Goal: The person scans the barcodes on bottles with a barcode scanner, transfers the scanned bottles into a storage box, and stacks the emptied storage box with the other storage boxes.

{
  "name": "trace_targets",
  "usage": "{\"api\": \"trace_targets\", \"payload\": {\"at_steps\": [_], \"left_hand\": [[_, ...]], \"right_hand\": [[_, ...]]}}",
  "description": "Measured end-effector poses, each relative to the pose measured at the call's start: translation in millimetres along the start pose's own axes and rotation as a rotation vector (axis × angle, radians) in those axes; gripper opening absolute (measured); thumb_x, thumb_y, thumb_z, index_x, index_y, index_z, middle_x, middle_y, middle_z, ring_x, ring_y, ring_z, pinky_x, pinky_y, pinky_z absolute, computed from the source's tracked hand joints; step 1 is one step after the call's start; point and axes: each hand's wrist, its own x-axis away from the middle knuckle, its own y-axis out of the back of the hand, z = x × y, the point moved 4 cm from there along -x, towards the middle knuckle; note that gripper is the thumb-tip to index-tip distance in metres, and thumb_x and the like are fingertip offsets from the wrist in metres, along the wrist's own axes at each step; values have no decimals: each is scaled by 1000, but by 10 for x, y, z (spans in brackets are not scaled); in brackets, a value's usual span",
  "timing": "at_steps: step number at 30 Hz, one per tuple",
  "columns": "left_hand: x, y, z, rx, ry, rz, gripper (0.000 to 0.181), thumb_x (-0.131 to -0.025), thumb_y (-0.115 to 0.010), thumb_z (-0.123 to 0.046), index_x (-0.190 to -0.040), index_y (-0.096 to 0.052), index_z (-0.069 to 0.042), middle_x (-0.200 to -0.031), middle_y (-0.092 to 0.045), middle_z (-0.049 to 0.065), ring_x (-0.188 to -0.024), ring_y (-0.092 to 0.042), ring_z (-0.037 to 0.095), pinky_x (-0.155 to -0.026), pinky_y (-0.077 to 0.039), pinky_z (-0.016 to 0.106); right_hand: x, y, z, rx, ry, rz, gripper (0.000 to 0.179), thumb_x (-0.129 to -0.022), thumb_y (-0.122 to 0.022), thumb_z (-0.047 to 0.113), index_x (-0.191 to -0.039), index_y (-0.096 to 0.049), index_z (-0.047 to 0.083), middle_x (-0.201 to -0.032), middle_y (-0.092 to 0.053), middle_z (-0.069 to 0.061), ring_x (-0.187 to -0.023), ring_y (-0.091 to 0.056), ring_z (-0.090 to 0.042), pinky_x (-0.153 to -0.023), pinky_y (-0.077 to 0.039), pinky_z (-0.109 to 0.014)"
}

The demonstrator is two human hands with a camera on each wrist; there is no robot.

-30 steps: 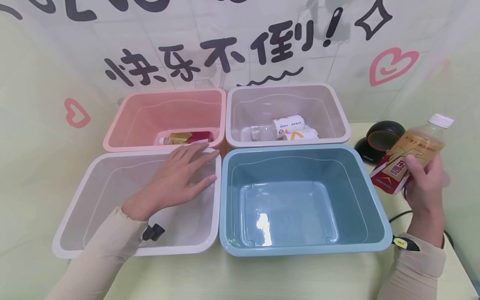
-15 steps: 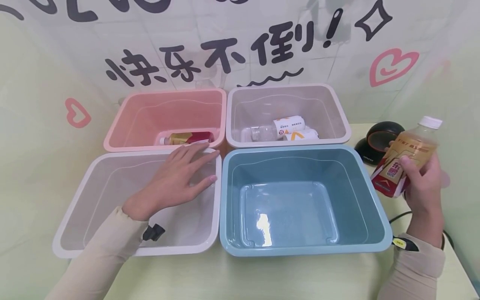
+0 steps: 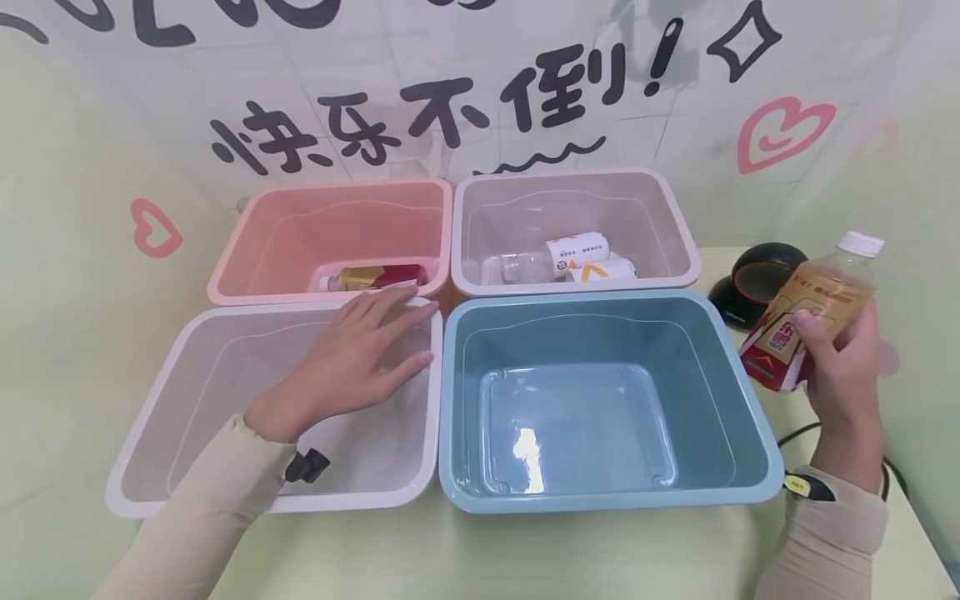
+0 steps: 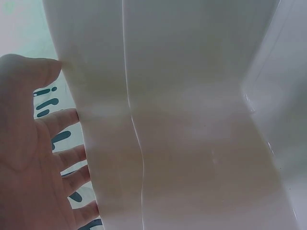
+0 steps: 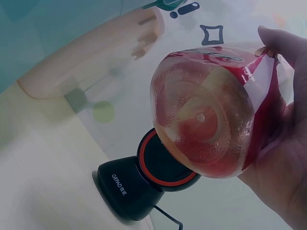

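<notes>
In the head view my right hand (image 3: 847, 379) grips a drink bottle (image 3: 802, 308) with a gold and red label and white cap. It tilts with the cap up to the right, beside a black scanner (image 3: 760, 279). From the right wrist camera, the clear base of the bottle (image 5: 201, 117) faces the lens, and the scanner (image 5: 132, 187) stands below it. My left hand (image 3: 352, 354) lies with fingers spread at the far right corner of the front-left grey bin (image 3: 225, 400). In the left wrist view the fingertips reach that bin's rim.
A blue bin (image 3: 577, 417) stands at front right. The pink bin (image 3: 337, 225) behind holds a similar bottle (image 3: 378, 276). In the back-right grey bin (image 3: 517, 208) lie white-labelled bottles (image 3: 577, 250). A cable (image 3: 801, 431) runs along the table's right side.
The right hand and its bottle have shifted slightly left, mostly in the first half second. My left hand has stayed in place.
</notes>
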Motion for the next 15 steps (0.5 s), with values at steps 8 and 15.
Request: {"api": "trace_targets", "payload": {"at_steps": [8, 15], "left_hand": [[6, -1, 5, 1, -9, -8, 69, -98, -63, -59, -161, -46, -33, -172, -37, 3, -160, -34, 31, -132, -27, 61], [3, -8, 7, 1, -3, -2, 69, -99, -62, -59, -161, -46, -33, -172, -36, 3, -160, -33, 31, -132, -26, 62]], "right_hand": [[-33, -8, -13, -26, -15, -9, 66, -93, -60, 2, -154, -35, 8, -136, -54, -12, -120, -50, -24, -87, -55, -23], [-20, -32, 1, -4, -19, -27, 66, -93, -61, 2, -154, -36, 8, -139, -53, -12, -124, -48, -24, -90, -53, -24]]}}
